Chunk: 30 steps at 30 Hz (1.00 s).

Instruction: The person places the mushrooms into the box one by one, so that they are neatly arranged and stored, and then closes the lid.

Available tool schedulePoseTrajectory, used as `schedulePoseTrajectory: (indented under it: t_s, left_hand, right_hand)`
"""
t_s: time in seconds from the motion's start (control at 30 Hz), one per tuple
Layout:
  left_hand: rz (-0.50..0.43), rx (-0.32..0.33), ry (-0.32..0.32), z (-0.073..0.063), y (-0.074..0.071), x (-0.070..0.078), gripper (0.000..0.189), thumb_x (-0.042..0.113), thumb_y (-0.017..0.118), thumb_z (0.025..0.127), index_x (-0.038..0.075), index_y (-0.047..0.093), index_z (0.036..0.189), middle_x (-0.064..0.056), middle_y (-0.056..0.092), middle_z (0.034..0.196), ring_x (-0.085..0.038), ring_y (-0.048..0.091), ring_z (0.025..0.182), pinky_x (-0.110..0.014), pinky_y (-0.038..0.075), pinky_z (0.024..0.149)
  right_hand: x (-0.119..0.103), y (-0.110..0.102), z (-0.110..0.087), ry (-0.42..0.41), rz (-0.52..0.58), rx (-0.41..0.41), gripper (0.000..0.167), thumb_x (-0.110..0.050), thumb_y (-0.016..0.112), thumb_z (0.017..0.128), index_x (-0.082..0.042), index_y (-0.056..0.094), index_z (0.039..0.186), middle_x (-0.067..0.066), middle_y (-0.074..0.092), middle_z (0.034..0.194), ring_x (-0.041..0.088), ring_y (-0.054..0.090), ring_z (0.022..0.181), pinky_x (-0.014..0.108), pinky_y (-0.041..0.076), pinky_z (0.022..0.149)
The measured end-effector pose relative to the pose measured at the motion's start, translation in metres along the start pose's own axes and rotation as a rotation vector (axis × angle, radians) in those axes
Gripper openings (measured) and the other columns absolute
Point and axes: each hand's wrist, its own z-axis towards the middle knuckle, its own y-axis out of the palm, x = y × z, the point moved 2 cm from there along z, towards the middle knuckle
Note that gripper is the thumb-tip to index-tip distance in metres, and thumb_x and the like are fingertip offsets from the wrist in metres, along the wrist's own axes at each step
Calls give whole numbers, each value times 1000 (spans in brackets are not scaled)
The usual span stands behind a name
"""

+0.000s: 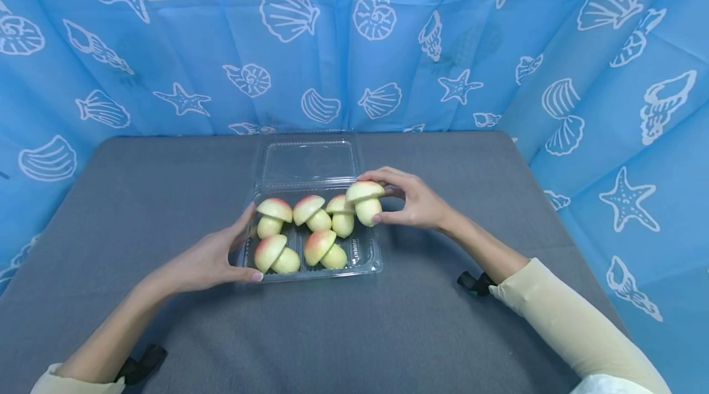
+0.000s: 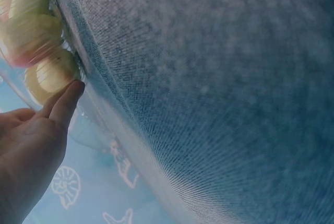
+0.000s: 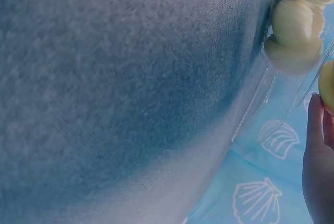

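Observation:
A clear plastic clamshell box (image 1: 365, 263) lies with its lid (image 1: 310, 163) folded back. Inside it are several pale yellow toy mushrooms with reddish caps, including one at back left (image 1: 269, 228) and one at front left (image 1: 285, 260). The left hand (image 1: 207, 258) holds the box's left side, thumb at the front corner; in the left wrist view its fingertips (image 2: 77, 88) are against the clear wall. Between thumb and fingers, the right hand (image 1: 415, 200) pinches an upright toy mushroom (image 1: 367, 210) over the box's back right. The right wrist view shows only part of that mushroom (image 3: 327, 85).
A grey cloth-covered table (image 1: 354, 332) extends around the box. Behind and to the right hangs a blue curtain (image 1: 343, 61) with white shell and starfish prints. Black straps are on the left wrist (image 1: 141, 364) and right wrist (image 1: 475, 283).

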Motion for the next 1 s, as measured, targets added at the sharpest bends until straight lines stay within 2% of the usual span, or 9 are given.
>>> schedulePoseTrajectory:
  t_s: [0.3, 0.43, 0.67, 0.8, 1.0]
  left_hand:
    - [-7, -9, -15, 1, 0, -1, 124, 49, 80, 81, 17, -10, 159, -16, 1, 165, -46, 34, 139, -56, 43, 103]
    - [-9, -9, -12, 1, 0, -1, 124, 50, 80, 80, 18, -11, 159, -16, 2, 165, -45, 34, 140, -56, 43, 104]
    - [-15, -11, -27, 1, 0, -1, 124, 49, 80, 80, 17, -10, 159, -18, 3, 165, -46, 34, 139, -57, 43, 104]
    - [-6, -11, -29, 1, 1, -2, 124, 48, 80, 81, 17, -10, 159, -19, 3, 165, -47, 34, 139, -57, 43, 103]
    - [-10, -9, -25, 1, 0, -1, 124, 48, 80, 80, 16, -10, 159, -19, 5, 164, -46, 34, 139, -57, 43, 103]
  right_hand:
    - [-5, 7, 0, -31, -25, -31, 65, 8, 82, 73, 10, 55, 132, 22, 57, 128, 32, 56, 118, 45, 51, 99]
    - [-3, 10, -1, -46, -62, -43, 66, 6, 83, 73, 9, 55, 132, 21, 58, 129, 32, 57, 118, 43, 52, 98]
    - [25, 14, -5, -75, -119, -57, 69, -6, 87, 74, -4, 57, 136, 11, 58, 132, 25, 58, 118, 40, 52, 97]
    - [26, 15, -8, -85, -172, -71, 66, -16, 87, 77, -13, 58, 136, 2, 58, 132, 18, 58, 116, 35, 54, 95]
    - [24, 18, -10, -98, -266, -88, 65, -27, 87, 77, -18, 59, 135, -2, 59, 131, 14, 57, 116, 39, 52, 94]
